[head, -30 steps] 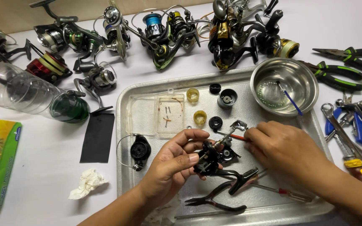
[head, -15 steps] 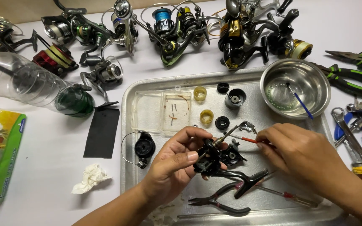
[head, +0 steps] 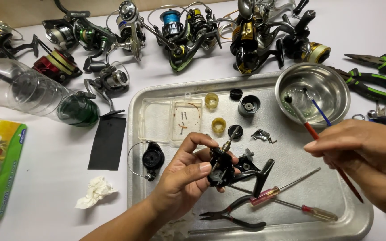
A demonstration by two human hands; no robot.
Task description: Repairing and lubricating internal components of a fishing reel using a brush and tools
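My left hand [head: 185, 176] grips a black fishing reel body [head: 222, 167] over the metal tray [head: 362, 218], its thin shaft pointing up and away. My right hand [head: 362, 149] holds a red-handled brush [head: 322, 145], its bristle end reaching into the steel bowl [head: 336, 89] at the tray's far right corner. A blue-handled brush [head: 316, 108] leans in that bowl. Loose reel parts lie on the tray: a black rotor with a wire bail [head: 152, 157], a dark spool cap [head: 249, 105], two small yellow cups [head: 211, 100].
A clear plastic box with screws [head: 186, 117], two screwdrivers [head: 287, 187] and black pliers [head: 228, 216] lie on the tray. Several spinning reels [head: 179, 27] line the back. Green-handled pliers [head: 376, 78] lie right; a plastic bottle [head: 32, 96], black pad [head: 108, 142] and crumpled tissue [head: 94, 192] lie left.
My right hand has drawn the red brush away from the reel body and swung its tip up to the steel bowl. My left hand keeps hold of the reel body.
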